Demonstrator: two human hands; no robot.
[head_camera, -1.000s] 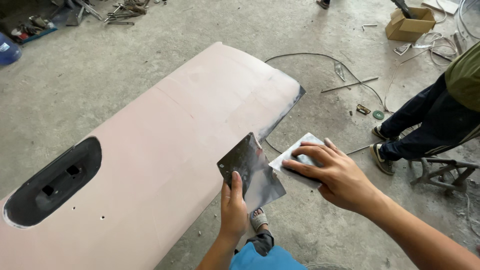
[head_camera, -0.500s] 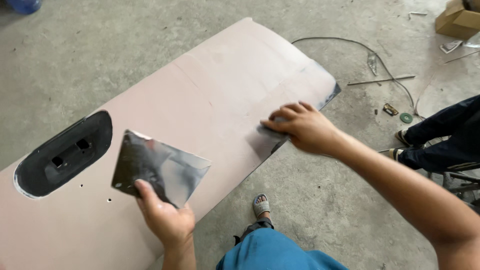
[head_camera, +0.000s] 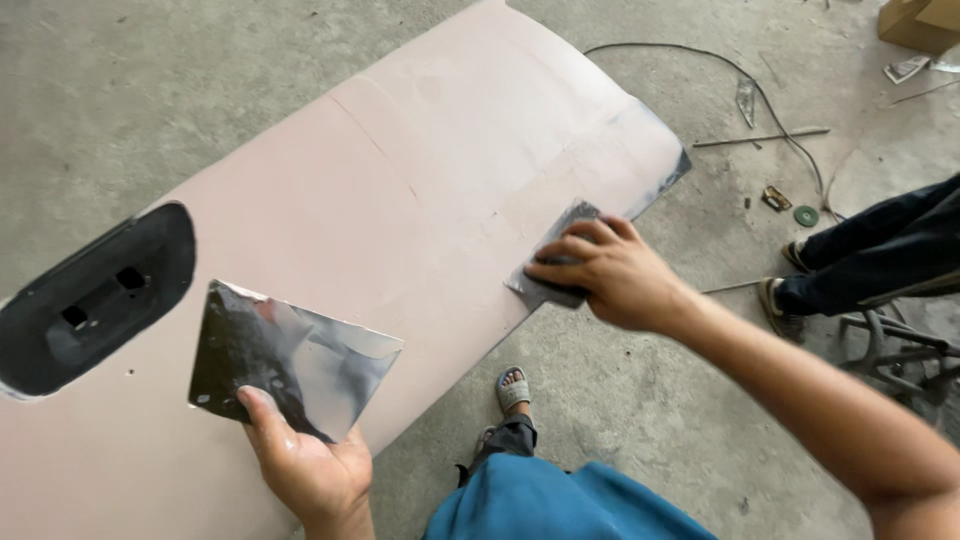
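**On the pink panel: both hands on metal spreader plates**

Over the panel (head_camera: 400, 200), left hand (head_camera: 305, 465) pinches a dark metal plate (head_camera: 290, 358) by its lower edge, thumb on top. Right hand (head_camera: 610, 275) presses a smaller grey spreader (head_camera: 560, 250) flat near the panel's edge, fingers spread. Dark recess (head_camera: 95, 295) far left.

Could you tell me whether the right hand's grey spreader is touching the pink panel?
Touching: in the head view, the right hand presses the grey spreader flat on the pink panel, no gap visible.

Grey spreader blade (head_camera: 553, 262) flat against the pink panel (head_camera: 400, 200); smeared metal plate (head_camera: 290, 358) (tilted, held aloft).
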